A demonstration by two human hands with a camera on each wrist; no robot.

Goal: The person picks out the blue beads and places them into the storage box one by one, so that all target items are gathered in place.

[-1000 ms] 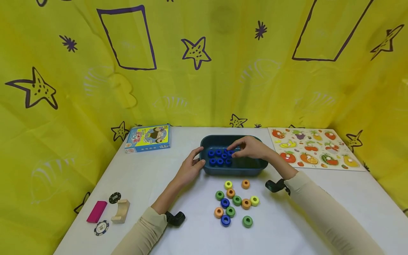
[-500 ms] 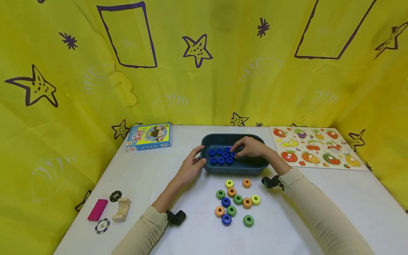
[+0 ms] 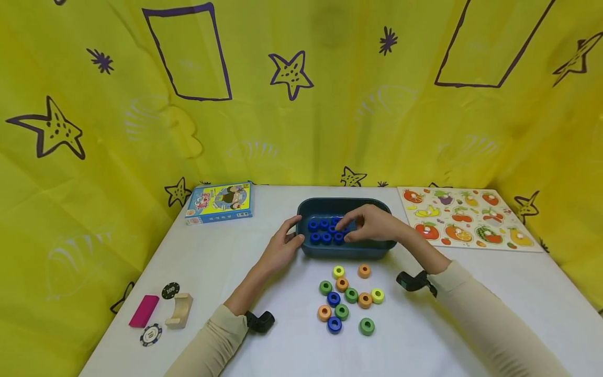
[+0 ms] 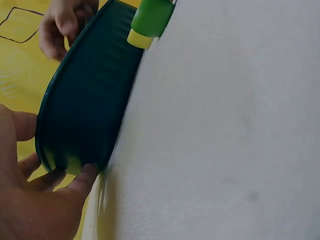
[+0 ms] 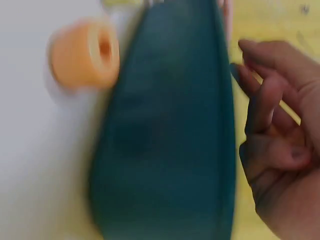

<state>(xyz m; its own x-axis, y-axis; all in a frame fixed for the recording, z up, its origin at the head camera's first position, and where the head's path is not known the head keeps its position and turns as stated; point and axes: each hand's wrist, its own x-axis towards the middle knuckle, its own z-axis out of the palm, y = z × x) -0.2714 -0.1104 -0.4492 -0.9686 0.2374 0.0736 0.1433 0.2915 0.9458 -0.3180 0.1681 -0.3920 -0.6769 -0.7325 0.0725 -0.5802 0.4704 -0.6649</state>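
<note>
A dark teal plastic basin (image 3: 350,253) stands at the middle back of the white table. Inside its left half sit several blue beads (image 3: 314,238) with round holes, grouped in rows. My left hand (image 3: 279,250) grips the basin's left end, thumb on the near corner and fingers at the wall and rim, as the left wrist view also shows. Over the basin is my right hand (image 3: 372,224), thumb and forefinger parted above the beads, partly covering some. Nothing shows between its fingers in the right wrist view, where the basin looks blurred.
In front of the basin lie loose orange (image 3: 365,300), green, yellow and blue beads. A fruit puzzle board (image 3: 464,225) is at back right, a blue-yellow box (image 3: 219,203) at back left. Front left hold a pink block (image 3: 143,311), two chips and a wooden piece (image 3: 180,311).
My right hand, low among the blue beads before, has lifted a little with its thumb and forefinger spread wider, and its wrist has moved right. My left hand stays on the basin's end.
</note>
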